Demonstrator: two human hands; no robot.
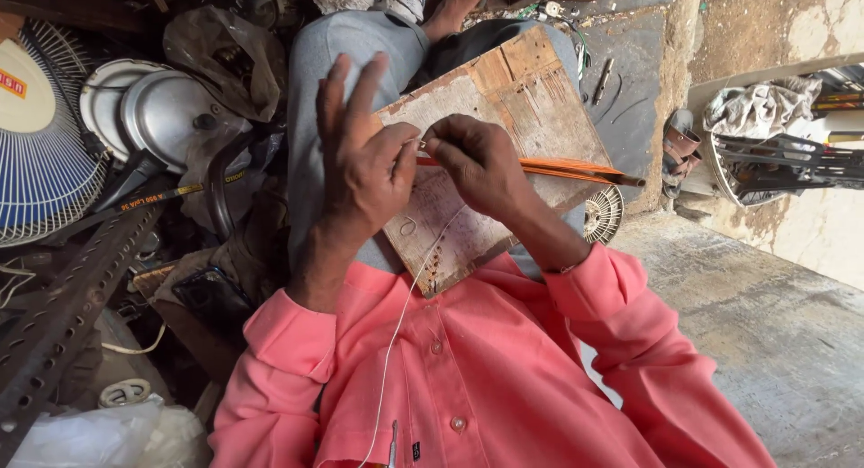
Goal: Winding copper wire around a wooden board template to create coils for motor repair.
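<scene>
A white thread (409,283) runs from the pink shirt (468,378) up across a worn wooden board (504,99) that lies on the person's lap, to the point where both hands meet. The right hand (477,162) is closed, fingertips pinched on the thread's end near the board's middle. The left hand (364,157) pinches with thumb and forefinger at the same spot while its other fingers stand spread and upright. An orange strip bundle (576,170) lies across the board under the right hand and sticks out past its right edge. Left of the knee sit two round metal lids (166,112), a crumpled plastic bag (216,45) and a fan guard (40,144), white above and blue below, with a small red-and-yellow rectangular label at its upper left. A perforated metal bar (67,306) slants below. To the right, a small round grille (603,214) rests on the concrete floor (765,315).
</scene>
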